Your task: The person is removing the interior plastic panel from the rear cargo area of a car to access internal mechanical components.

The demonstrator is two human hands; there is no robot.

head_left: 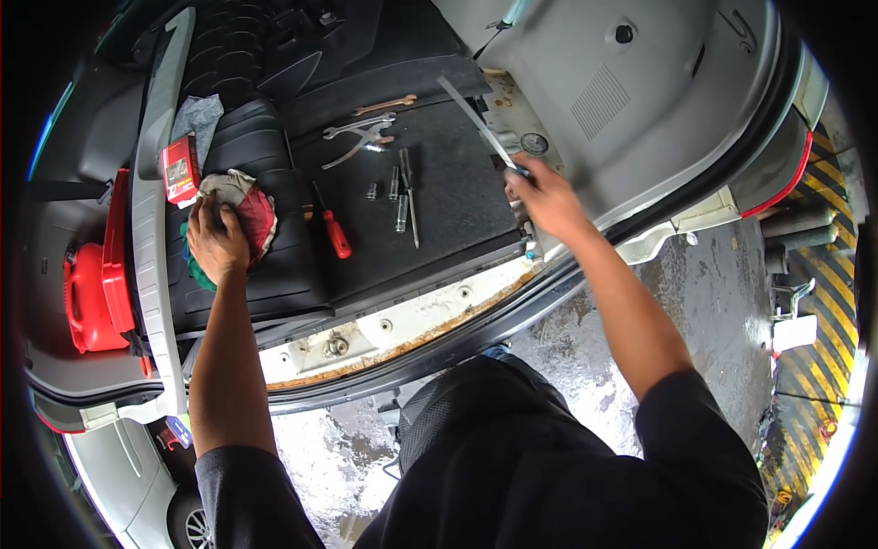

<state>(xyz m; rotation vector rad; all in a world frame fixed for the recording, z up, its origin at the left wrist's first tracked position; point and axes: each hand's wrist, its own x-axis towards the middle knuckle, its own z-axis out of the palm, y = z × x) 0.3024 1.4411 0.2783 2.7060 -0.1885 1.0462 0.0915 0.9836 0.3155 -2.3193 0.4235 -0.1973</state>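
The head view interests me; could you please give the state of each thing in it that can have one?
Cloth bundle, crumpled
Left hand, fingers bent on the bundle
Long metal strip, held near one end
Right hand, closed on the strip
Red-handled screwdriver, lying loose
Copper-coloured spanner, lying flat
Rear sill, rusty along its edge

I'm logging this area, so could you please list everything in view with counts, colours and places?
Floor panel: one, black, centre
Seat: one, black, left
Carton: one, red, on seat
Sheet: one, grey, beyond carton
Rag bundle: one, multicoloured, on seat
Spanner: one, coppery, panel top
Hand tools: several, silver, below spanner
Sockets, rods: several, silver, mid-panel
Screwdriver: one, red, beside seat
Containers: count unclear, red, far left
Metal bar: one, silver, upper centre
Car: one, white, lower left
Left hand: one, black sleeve, atop rag bundle
Right hand: one, black sleeve, holding metal bar
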